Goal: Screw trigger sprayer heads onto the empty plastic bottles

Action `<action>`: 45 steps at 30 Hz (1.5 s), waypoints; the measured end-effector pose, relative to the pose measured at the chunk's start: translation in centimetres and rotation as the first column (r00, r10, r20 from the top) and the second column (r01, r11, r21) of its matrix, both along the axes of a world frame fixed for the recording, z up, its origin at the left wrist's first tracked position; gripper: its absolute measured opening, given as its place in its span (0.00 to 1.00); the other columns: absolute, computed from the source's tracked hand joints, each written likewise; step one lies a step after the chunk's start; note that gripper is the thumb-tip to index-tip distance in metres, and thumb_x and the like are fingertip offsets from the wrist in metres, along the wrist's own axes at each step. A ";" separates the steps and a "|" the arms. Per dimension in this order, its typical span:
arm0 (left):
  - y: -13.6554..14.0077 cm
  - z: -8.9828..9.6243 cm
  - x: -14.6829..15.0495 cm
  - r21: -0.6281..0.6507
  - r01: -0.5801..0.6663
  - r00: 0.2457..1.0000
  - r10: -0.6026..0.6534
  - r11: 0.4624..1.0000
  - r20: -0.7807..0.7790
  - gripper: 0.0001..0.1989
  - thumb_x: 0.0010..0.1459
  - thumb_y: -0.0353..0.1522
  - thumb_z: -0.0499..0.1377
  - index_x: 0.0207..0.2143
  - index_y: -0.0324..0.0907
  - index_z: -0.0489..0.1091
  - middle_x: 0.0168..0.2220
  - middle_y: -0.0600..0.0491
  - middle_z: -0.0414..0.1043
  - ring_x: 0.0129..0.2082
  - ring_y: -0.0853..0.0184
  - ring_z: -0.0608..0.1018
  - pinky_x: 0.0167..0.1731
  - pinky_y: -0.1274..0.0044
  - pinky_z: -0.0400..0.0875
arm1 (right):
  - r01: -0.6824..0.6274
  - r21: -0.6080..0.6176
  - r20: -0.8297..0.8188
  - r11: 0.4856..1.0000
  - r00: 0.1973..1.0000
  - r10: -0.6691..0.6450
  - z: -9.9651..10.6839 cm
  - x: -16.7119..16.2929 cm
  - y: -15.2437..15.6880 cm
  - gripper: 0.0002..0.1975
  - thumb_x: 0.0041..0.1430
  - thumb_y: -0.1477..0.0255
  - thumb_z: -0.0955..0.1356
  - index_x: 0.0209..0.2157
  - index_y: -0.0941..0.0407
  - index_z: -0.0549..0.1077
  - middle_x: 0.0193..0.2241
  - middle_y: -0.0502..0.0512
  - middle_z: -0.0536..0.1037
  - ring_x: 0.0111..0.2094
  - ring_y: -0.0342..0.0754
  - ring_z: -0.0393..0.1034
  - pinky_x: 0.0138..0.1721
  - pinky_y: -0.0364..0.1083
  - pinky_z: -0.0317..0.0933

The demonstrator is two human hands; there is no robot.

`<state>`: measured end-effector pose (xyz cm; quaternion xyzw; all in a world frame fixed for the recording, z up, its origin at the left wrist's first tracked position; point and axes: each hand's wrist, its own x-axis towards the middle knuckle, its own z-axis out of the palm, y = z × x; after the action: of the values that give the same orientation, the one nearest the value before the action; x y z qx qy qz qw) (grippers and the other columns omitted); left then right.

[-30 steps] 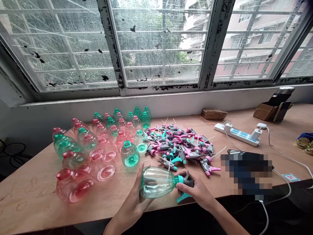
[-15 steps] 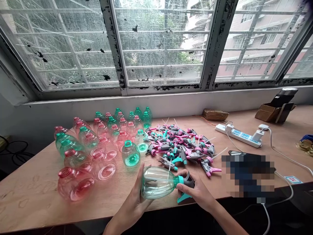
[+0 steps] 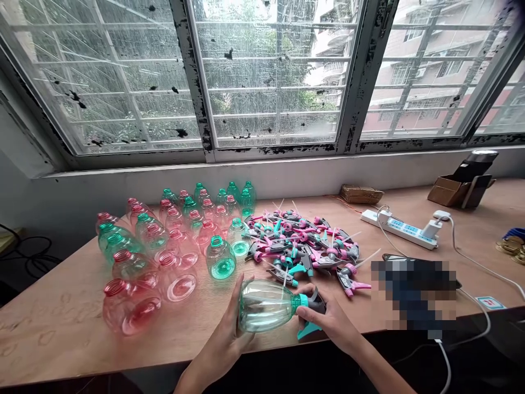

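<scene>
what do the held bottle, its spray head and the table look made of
Bottle: likely thin plastic, glossy and green-tinted; bright streaks line its see-through wall, though glass can't be excluded by look alone.
Spray head: probably moulded plastic, smooth, with solid dark grey and teal parts.
Table: seemingly wood or plywood, low sheen, judging by its mottled brown top.

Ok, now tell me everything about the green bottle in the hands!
The green bottle is see-through, plastic-looking and rounded, narrowing toward its neck. It is held on its side near the front edge of the table, its base end in the left hand. A grey spray head with turquoise collar and trigger sits on the neck, held by the right hand.
</scene>
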<state>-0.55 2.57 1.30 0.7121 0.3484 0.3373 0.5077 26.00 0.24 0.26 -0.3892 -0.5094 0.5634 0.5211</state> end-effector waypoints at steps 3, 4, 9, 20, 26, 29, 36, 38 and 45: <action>-0.1 0.3 0.1 -0.034 0.022 0.999 -0.021 0.999 0.041 0.50 0.65 0.36 0.61 0.71 0.63 0.23 0.74 0.51 0.43 0.71 0.53 0.57 0.69 0.57 0.48 | 0.008 0.011 0.006 1.000 1.000 -0.008 -0.1 0.0 0.1 0.20 0.56 0.59 0.77 0.42 0.57 0.73 0.23 0.47 0.76 0.24 0.45 0.74 0.28 0.44 0.72; -0.2 0.5 0.2 -0.042 0.028 0.999 -0.026 0.999 0.047 0.52 0.64 0.37 0.63 0.71 0.63 0.23 0.74 0.51 0.42 0.71 0.52 0.57 0.69 0.57 0.50 | 0.011 0.016 0.009 1.000 1.000 -0.011 -0.1 0.0 0.1 0.20 0.56 0.59 0.77 0.42 0.57 0.73 0.23 0.47 0.76 0.24 0.45 0.74 0.28 0.44 0.72; -0.4 1.2 0.2 -0.086 0.022 0.999 -0.018 0.996 0.049 0.56 0.61 0.39 0.66 0.70 0.63 0.22 0.74 0.49 0.42 0.70 0.50 0.59 0.66 0.58 0.58 | 0.025 0.040 0.027 0.999 0.999 -0.026 -0.1 0.0 0.2 0.20 0.55 0.60 0.77 0.42 0.57 0.73 0.23 0.47 0.76 0.25 0.46 0.74 0.28 0.44 0.72; -0.1 -0.1 0.1 0.061 -0.072 0.997 0.073 0.996 -0.026 0.55 0.59 0.42 0.67 0.72 0.57 0.27 0.76 0.51 0.32 0.74 0.50 0.43 0.71 0.59 0.37 | 0.005 0.054 0.039 0.999 0.999 -0.007 -0.4 0.0 -0.1 0.19 0.57 0.59 0.76 0.42 0.56 0.72 0.22 0.47 0.78 0.24 0.47 0.75 0.27 0.44 0.71; -0.1 0.4 0.2 0.050 -0.072 0.996 0.074 0.996 -0.045 0.50 0.60 0.43 0.65 0.73 0.51 0.35 0.75 0.47 0.38 0.74 0.50 0.42 0.71 0.58 0.37 | 0.013 0.058 0.042 0.998 0.999 -0.015 -0.2 -0.1 -0.2 0.19 0.57 0.59 0.76 0.42 0.57 0.72 0.22 0.48 0.77 0.24 0.47 0.74 0.27 0.45 0.72; 0.1 0.0 0.1 0.058 -0.065 0.997 0.067 0.996 -0.035 0.49 0.63 0.41 0.63 0.73 0.55 0.32 0.75 0.48 0.38 0.73 0.50 0.49 0.71 0.57 0.41 | 0.021 0.037 0.026 0.999 0.999 -0.022 -0.1 -0.1 -0.1 0.20 0.56 0.58 0.76 0.42 0.56 0.72 0.22 0.48 0.77 0.23 0.48 0.74 0.26 0.46 0.71; 0.0 -0.2 -0.2 0.014 -0.048 0.998 0.048 0.999 -0.037 0.54 0.59 0.44 0.66 0.73 0.53 0.29 0.76 0.48 0.36 0.73 0.49 0.48 0.71 0.59 0.42 | 0.027 0.052 0.054 0.998 0.998 -0.030 0.1 0.0 -0.1 0.19 0.56 0.59 0.76 0.41 0.56 0.74 0.25 0.48 0.76 0.25 0.47 0.75 0.28 0.45 0.72; 0.0 0.0 -0.2 -0.012 -0.035 0.999 0.034 0.999 -0.040 0.52 0.61 0.44 0.64 0.73 0.52 0.30 0.75 0.48 0.38 0.73 0.49 0.50 0.71 0.60 0.44 | 0.032 0.054 0.059 0.998 0.998 -0.035 0.1 0.0 -0.1 0.19 0.56 0.59 0.77 0.41 0.56 0.74 0.25 0.48 0.76 0.25 0.47 0.75 0.28 0.45 0.72; -0.2 0.5 0.3 0.024 -0.046 0.999 0.047 0.999 -0.009 0.48 0.65 0.41 0.60 0.71 0.60 0.25 0.76 0.52 0.35 0.73 0.51 0.51 0.70 0.58 0.43 | 0.017 0.009 0.025 1.000 1.000 -0.017 -0.3 0.1 0.0 0.20 0.56 0.58 0.76 0.43 0.56 0.73 0.23 0.48 0.77 0.25 0.48 0.75 0.29 0.46 0.72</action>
<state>-0.30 2.40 1.76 0.7114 0.3633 0.3498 0.4895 26.12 0.25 0.00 -0.3982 -0.5150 0.5518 0.5213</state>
